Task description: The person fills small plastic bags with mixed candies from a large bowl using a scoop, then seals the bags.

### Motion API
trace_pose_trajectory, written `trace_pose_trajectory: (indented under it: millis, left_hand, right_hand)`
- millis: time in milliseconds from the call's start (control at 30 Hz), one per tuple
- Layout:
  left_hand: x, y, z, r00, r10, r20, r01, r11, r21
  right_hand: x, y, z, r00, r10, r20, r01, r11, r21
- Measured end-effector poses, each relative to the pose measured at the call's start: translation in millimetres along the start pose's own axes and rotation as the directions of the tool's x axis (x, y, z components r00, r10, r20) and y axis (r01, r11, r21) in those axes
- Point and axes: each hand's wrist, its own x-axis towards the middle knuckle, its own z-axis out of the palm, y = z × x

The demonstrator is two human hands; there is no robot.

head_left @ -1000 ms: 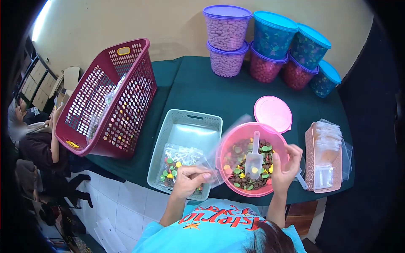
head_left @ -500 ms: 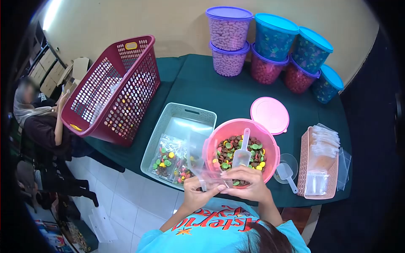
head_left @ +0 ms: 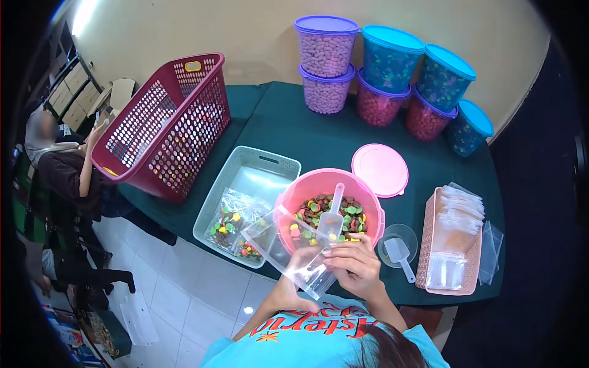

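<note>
Clear zip bag (head_left: 276, 245) is now spread flat and tilted, reaching out left of both hands, just in front of the pink candy tub (head_left: 319, 173). The left hand (head_left: 293, 288) grips its near edge from below. The right hand (head_left: 356, 267), on the tub's rim a second ago, pinches the same end.

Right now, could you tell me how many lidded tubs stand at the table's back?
7: upper purple-lidded tub on lower purple-lidded tub; left blue-lidded tub on left red-filled tub; middle blue-lidded tub on right red-filled tub; far-right blue-lidded tub alone. Others may hide behind.
</note>
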Motion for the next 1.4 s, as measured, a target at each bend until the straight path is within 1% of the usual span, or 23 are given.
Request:
trace_pose_trajectory:
  millis: [33, 67, 133, 200, 267, 400, 433, 500, 533, 567, 600, 667, 700, 767, 833, 933, 1000, 1067, 1100, 1200, 1267, 1333, 1400]
  left_hand:
    - [-0.6, -1.6, 3.5, 1.0, -0.006, -0.003, 0.006, 1.0, 0.001]
    - [-0.2, -2.3, 7.0, 0.999, -0.047, 0.008, 0.047, 0.988, -0.146]
    - [3.8, -1.8, 14.7, 0.992, -0.114, 0.05, 0.124, 0.897, -0.425]
    - [8.5, 5.8, 27.5, 0.987, -0.148, 0.062, 0.16, 0.916, -0.368]
    - [11.4, 4.0, 35.0, 0.963, -0.252, 0.097, 0.259, 0.766, -0.589]
    - [17.4, -9.9, 42.9, 0.94, -0.314, 0.131, 0.311, 0.64, -0.703]
    - [18.4, -15.0, 45.8, 0.947, -0.285, 0.146, 0.297, 0.614, -0.731]
    - [21.6, -23.6, 53.0, 0.949, -0.296, 0.104, 0.278, 0.638, -0.718]
    - [24.1, -26.8, 56.4, 0.952, -0.3, 0.061, 0.255, 0.664, -0.703]
    - [24.2, -29.8, 60.0, 0.963, -0.265, 0.052, 0.21, 0.612, -0.763]
    - [24.2, -31.7, 63.3, 0.964, -0.26, 0.046, 0.203, 0.614, -0.763]
    - [23.5, -35.3, 69.9, 0.98, -0.195, -0.047, 0.108, 0.712, -0.694]
    - [23.1, -37.1, 73.8, 0.98, -0.191, -0.053, 0.101, 0.712, -0.695]
    - [21.0, -40.5, 81.4, 0.982, -0.11, -0.155, 0.006, 0.831, -0.556]
    - [19.9, -44.8, 83.8, 0.974, -0.073, -0.216, -0.056, 0.84, -0.54]
    - [18.9, -45.8, 87.8, 0.947, -0.014, -0.321, -0.157, 0.851, -0.501]
    - [16.0, -44.8, 91.6, 0.923, -0.009, -0.385, -0.2, 0.843, -0.499]
    - [12.5, -48.4, 91.6, 0.907, 0.013, -0.42, -0.234, 0.846, -0.479]
    - [11.5, -50.2, 91.6, 0.904, 0.023, -0.426, -0.24, 0.853, -0.463]
    - [9.2, -50.0, 91.6, 0.89, 0.037, -0.454, -0.238, 0.887, -0.396]
    - [8.3, -46.7, 89.1, 0.923, 0.0, -0.385, -0.149, 0.922, -0.357]
    - [8.9, -45.1, 85.1, 0.925, -0.01, -0.379, -0.14, 0.92, -0.366]
    - [9.9, -38.9, 81.0, 0.961, -0.002, -0.276, -0.078, 0.957, -0.28]
  right_hand:
    - [-3.7, 1.0, -2.2, 1.0, 0.018, -0.009, -0.017, 1.0, 0.015]
    - [-6.7, 0.4, -2.8, 1.0, 0.024, -0.01, -0.024, 1.0, 0.019]
    - [-10.2, -0.9, -4.2, 1.0, -0.01, -0.017, 0.011, 0.998, 0.065]
    - [-17.3, -1.6, -1.7, 1.0, -0.006, -0.021, 0.007, 0.997, 0.08]
    - [-24.1, 0.8, -3.5, 0.999, 0.004, -0.037, 0.001, 0.992, 0.127]
    - [-33.6, 2.6, -19.2, 1.0, 0.018, -0.023, -0.016, 0.996, 0.087]
    - [-36.2, 2.7, -19.4, 1.0, 0.018, -0.024, -0.016, 0.996, 0.086]
    - [-43.7, 1.2, -17.7, 0.961, 0.029, -0.274, -0.033, 0.999, -0.008]
    - [-49.1, 1.1, -18.9, 0.961, 0.024, -0.274, -0.027, 1.0, -0.007]
    - [-55.4, 0.6, -20.2, 0.951, 0.029, -0.306, -0.036, 0.999, -0.015]
    - [-59.1, 0.6, -22.0, 0.941, 0.036, -0.337, -0.047, 0.999, -0.022]
    - [-59.6, 1.4, -27.5, 0.953, -0.001, -0.302, -0.007, 1.0, -0.024]
    - [-61.5, 2.2, -28.3, 0.952, 0.008, -0.307, 0.002, 1.0, 0.031]
    - [-66.2, 4.3, -28.5, 0.954, 0.014, -0.299, 0.015, 0.996, 0.093]
    - [-69.6, 6.2, -26.5, 0.948, 0.064, -0.311, 0.021, 0.966, 0.26]
    - [-65.6, -2.4, -27.3, 0.952, 0.103, -0.288, -0.016, 0.957, 0.289]
    - [-66.7, -2.8, -30.9, 0.978, 0.053, -0.203, 0.014, 0.949, 0.315]
    - [-66.6, -5.7, -31.2, 0.994, -0.001, -0.112, 0.028, 0.97, 0.24]
    - [-67.8, -6.0, -29.2, 0.995, -0.003, -0.103, 0.03, 0.966, 0.255]
    - [-74.1, -3.8, -17.8, 0.995, -0.03, -0.096, 0.039, 0.995, 0.097]
    - [-76.6, -3.6, -12.1, 0.998, -0.019, -0.063, 0.026, 0.992, 0.123]
    - [-72.5, -3.8, -8.7, 0.998, -0.003, -0.067, 0.015, 0.982, 0.19]
    - [-72.7, -2.7, -5.3, 0.996, 0.03, -0.082, -0.014, 0.982, 0.187]
